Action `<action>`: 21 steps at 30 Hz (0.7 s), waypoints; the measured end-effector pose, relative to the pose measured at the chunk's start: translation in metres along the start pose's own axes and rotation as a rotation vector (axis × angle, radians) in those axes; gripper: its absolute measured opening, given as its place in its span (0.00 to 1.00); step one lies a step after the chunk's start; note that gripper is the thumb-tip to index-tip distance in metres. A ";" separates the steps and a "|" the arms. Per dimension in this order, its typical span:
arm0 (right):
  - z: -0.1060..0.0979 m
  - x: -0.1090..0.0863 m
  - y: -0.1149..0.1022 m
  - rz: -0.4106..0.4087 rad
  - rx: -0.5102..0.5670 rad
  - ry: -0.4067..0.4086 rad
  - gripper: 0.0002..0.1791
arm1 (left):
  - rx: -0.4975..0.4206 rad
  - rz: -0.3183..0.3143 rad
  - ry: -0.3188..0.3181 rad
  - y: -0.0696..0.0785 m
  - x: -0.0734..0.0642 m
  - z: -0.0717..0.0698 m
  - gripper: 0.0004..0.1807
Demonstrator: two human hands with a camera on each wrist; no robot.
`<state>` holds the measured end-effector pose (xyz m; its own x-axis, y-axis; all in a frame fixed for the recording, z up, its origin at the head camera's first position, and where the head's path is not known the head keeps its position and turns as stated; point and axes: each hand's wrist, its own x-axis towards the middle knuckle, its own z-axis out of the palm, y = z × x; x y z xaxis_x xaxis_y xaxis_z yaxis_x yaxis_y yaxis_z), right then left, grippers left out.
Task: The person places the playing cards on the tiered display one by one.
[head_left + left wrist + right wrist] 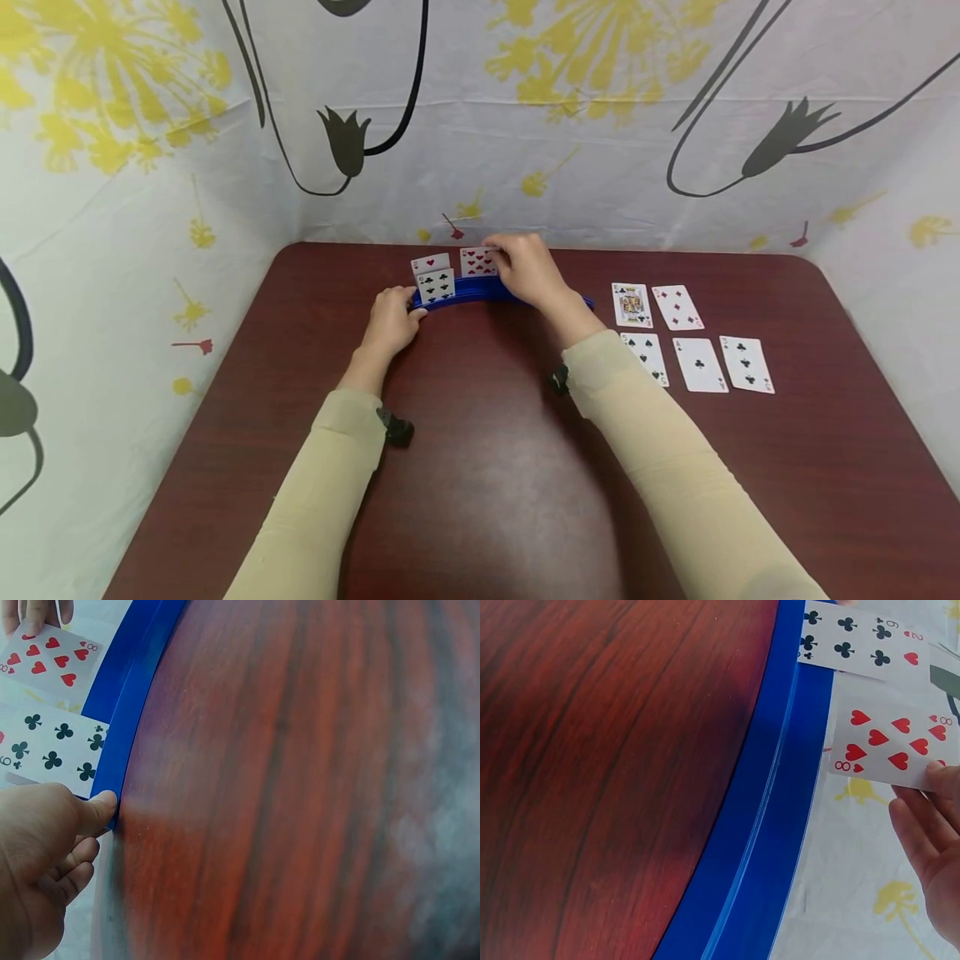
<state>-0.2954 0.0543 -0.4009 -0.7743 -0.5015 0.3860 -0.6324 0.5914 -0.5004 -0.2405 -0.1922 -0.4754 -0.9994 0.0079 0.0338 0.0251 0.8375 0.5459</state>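
A curved blue card holder (476, 291) stands near the back of the table. My left hand (392, 321) grips its left end, the thumb on the front edge in the left wrist view. Close by that hand, the six of clubs (437, 287) stands in the holder, and the two of hearts (430, 262) rises behind it. My right hand (528, 267) pinches the eight of hearts (885, 742) by one edge, thumb on its face. In the right wrist view that card is held beyond the holder's back edge, beside the six of clubs, with a gap between them.
Several face-up cards lie in two rows on the right of the table, among them a king (632, 305), the ace of clubs (701, 364) and the three of clubs (747, 364). A patterned cloth (600, 192) hangs along the back edge and sides of the dark red table (480, 467).
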 end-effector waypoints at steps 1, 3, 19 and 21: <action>0.000 0.000 0.000 -0.002 0.003 0.001 0.12 | 0.001 0.000 0.002 0.000 0.000 0.000 0.27; 0.001 0.001 0.000 -0.009 0.007 0.000 0.12 | 0.001 0.000 0.005 0.001 -0.001 0.000 0.27; 0.013 0.000 0.007 0.031 0.005 -0.060 0.16 | -0.013 0.004 0.012 0.001 -0.002 0.001 0.26; 0.013 0.000 0.008 0.031 0.004 -0.063 0.17 | -0.012 0.004 0.012 0.001 -0.002 0.000 0.26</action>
<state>-0.3002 0.0507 -0.4155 -0.7905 -0.5219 0.3205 -0.6079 0.6045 -0.5148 -0.2380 -0.1911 -0.4753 -0.9990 0.0048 0.0455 0.0293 0.8308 0.5558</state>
